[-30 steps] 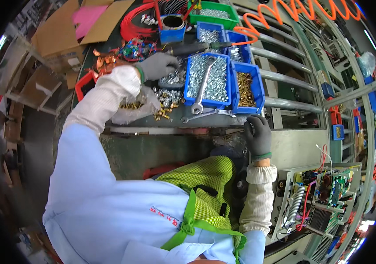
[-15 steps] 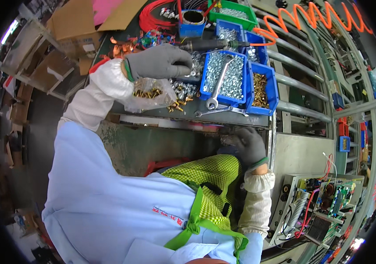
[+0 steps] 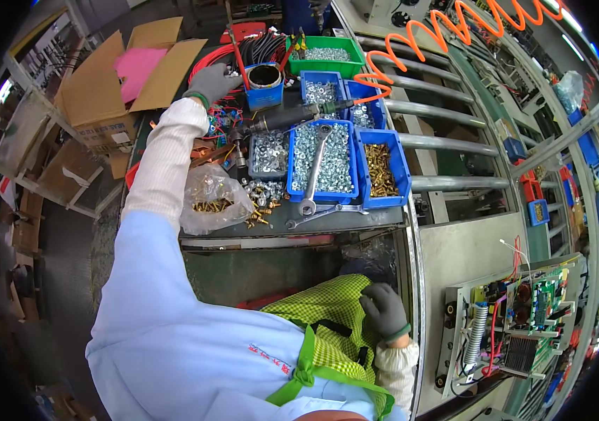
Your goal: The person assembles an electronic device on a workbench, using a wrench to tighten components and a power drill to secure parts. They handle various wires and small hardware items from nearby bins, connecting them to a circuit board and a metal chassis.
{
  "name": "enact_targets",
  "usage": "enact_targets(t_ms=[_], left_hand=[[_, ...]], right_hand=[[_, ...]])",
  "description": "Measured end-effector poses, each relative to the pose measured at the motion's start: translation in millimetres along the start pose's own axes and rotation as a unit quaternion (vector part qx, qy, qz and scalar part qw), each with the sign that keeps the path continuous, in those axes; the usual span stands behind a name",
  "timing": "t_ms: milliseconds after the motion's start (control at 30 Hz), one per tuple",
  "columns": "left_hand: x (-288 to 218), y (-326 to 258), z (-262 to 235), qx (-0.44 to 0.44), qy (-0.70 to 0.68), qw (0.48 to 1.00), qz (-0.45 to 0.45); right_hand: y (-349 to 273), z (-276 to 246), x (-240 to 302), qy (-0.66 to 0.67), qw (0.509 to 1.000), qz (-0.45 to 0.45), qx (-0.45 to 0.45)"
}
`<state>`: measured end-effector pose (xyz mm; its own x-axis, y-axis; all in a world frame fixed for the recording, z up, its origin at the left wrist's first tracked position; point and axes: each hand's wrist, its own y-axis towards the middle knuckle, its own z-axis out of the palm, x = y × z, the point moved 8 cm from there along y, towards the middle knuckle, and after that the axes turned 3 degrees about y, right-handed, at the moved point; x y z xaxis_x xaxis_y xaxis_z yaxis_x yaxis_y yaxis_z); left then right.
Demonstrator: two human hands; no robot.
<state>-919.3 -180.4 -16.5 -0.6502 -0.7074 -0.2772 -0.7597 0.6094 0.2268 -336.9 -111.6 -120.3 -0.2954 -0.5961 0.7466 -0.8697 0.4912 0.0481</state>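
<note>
My left hand (image 3: 214, 84), in a grey glove, reaches to the far side of the bench beside red cables (image 3: 212, 59) and a blue tub (image 3: 265, 90). Its fingers are drawn together at small white pieces (image 3: 231, 72); what they grip is partly hidden. My right hand (image 3: 383, 310), also gloved in grey, is loosely curled over the yellow-green checked cloth (image 3: 341, 298) at my lap, with nothing seen in it. Between the bins and my left forearm lies a black air tool (image 3: 278, 119). A wrench (image 3: 317, 165) rests on a blue bin of nuts (image 3: 334, 151).
Brass bolts fill another blue bin (image 3: 382, 170), and a clear bag (image 3: 209, 200) holds more. A green bin (image 3: 324, 59) stands behind. Metal rollers (image 3: 447, 144) run along the right, under an orange coiled hose (image 3: 447, 31). An open electronic unit (image 3: 510, 323) sits at the lower right.
My left hand has moved from above the clear bag and metal parts to the white pieces by the red cables. My right hand has come back from the bench edge toward my lap.
</note>
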Motion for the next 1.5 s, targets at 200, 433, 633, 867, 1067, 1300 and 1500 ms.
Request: enact_targets(t_ms=[200,433,633,867,1067,1300,1500], left_hand=[[14,30,51,-0.052,-0.102,0.992,-0.049],[-12,13,-60,-0.229,-0.265,0.935,0.052],[4,20,-77,-0.096,0.205,0.943,0.245],[-63,26,-26,0.051,0.381,0.909,0.163],[-103,27,-11,0.092,0.442,0.880,0.146],[-95,42,10,0.076,0.426,0.894,0.117],[-88,25,-1,0.029,0.372,0.923,0.096]], right_hand=[[-35,8,-20,0.026,0.997,0.063,-0.021],[-51,23,-33,0.028,0.995,0.088,-0.038],[-51,44,-45,0.037,0.995,0.087,-0.016],[-42,49,-38,0.006,0.997,0.073,-0.022],[-52,45,-47,-0.051,0.994,0.101,-0.014],[-56,59,-61,-0.038,0.992,0.119,-0.012],[-55,63,-64,-0.035,0.992,0.119,-0.005]])
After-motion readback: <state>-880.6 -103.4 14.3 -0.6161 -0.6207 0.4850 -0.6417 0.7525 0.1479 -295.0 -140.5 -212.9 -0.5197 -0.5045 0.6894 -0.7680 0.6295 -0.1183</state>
